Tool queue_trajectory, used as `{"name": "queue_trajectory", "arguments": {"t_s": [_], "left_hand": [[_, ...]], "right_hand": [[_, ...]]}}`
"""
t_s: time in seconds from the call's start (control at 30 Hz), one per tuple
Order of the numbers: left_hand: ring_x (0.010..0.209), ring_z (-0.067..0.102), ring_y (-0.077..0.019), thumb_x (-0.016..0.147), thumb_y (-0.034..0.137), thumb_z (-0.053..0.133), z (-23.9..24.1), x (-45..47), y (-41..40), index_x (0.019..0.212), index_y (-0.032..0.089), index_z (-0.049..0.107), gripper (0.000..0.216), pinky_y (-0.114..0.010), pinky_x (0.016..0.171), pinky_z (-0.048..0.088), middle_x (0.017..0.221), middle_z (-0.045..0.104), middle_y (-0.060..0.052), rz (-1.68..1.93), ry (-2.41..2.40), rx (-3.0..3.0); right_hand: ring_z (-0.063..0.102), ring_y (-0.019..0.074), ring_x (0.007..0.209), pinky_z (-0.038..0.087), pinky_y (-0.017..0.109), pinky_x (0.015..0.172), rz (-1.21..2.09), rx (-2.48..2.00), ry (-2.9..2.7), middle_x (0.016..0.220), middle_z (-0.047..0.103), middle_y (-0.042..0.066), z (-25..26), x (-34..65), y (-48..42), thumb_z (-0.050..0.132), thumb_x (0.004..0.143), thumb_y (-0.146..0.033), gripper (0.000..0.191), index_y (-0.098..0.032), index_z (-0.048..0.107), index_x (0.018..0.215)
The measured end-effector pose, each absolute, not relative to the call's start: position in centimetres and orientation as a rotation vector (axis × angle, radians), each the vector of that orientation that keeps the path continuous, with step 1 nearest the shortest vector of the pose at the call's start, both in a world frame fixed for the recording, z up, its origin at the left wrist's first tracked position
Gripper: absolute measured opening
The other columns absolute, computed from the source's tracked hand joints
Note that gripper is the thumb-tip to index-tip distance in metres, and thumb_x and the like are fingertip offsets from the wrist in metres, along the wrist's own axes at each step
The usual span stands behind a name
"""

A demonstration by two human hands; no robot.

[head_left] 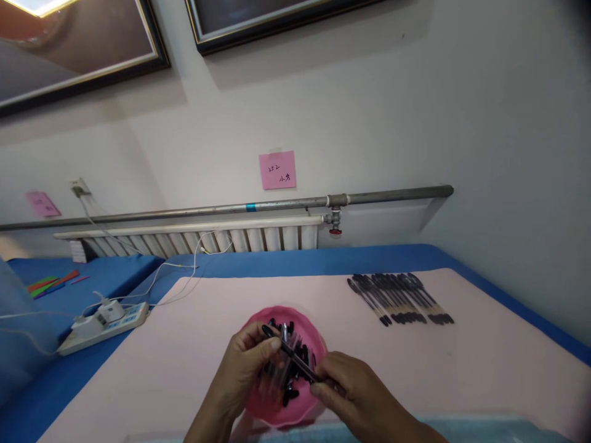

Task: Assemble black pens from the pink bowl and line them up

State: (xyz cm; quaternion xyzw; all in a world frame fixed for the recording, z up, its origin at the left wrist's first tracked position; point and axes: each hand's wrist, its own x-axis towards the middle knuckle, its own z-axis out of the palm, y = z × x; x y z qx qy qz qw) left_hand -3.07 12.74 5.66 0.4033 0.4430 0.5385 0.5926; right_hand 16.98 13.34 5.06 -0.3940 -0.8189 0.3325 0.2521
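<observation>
A dark pen [301, 364] slants between my two hands, above a pink bowl [302, 413]. My left hand [243, 363] pinches its upper, black-capped end between thumb and fingers. Around the lower end, the fingers of my right hand [353, 391] are closed. Inside the bowl lie black pen caps [290, 395] and clear pen barrels [276, 383], partly hidden by the hands and the pen. To the right on the pink sheet, a row of several pens [399, 298] lies side by side, black at both ends.
A pink sheet [194, 344] covers most of the blue table [295, 263]. At left are a power strip [104, 327] with chargers and white cables. A radiator [258, 237] and pipe [207, 211] run along the wall behind. Someone's light-blue clothing [21, 344] shows at far left.
</observation>
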Motion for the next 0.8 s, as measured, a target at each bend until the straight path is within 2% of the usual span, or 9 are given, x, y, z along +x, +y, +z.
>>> {"name": "queue_trajectory", "arguments": {"t_s": [0.27,0.5,0.8], "left_hand": [[0.045,0.049,-0.0067,0.066,0.029,0.071,5.1,-1.9,12.9,0.065,0.014,0.055,0.022,-0.019,0.048,0.039,0.052,0.056,0.004,1.313,0.985,0.82],[0.049,0.055,-0.0094,0.077,0.039,0.059,5.7,-1.0,12.7,0.079,0.012,0.06,0.028,-0.021,0.05,0.042,0.057,0.061,-0.003,1.309,0.867,0.653],[0.046,0.054,-0.0071,0.068,0.028,0.071,5.4,-2.6,13.7,0.071,0.012,0.06,0.019,-0.017,0.048,0.044,0.053,0.061,0.0,1.536,0.919,0.538]], "right_hand": [[0.04,0.0099,0.057,0.027,0.02,0.052,1.227,-1.111,-2.09,0.059,0.043,-0.006,4.8,16.7,13.1,0.051,0.078,-0.021,0.014,-0.019,0.048,0.064],[0.035,0.0099,0.054,0.026,0.022,0.05,1.395,-1.05,-1.993,0.057,0.036,-0.006,5.2,16.9,13.5,0.045,0.083,-0.034,0.025,-0.02,0.043,0.063],[0.036,0.0106,0.054,0.026,0.022,0.05,1.371,-1.11,-2.019,0.056,0.035,-0.006,5.2,16.7,13.4,0.048,0.079,-0.032,0.02,-0.02,0.045,0.063]]}}
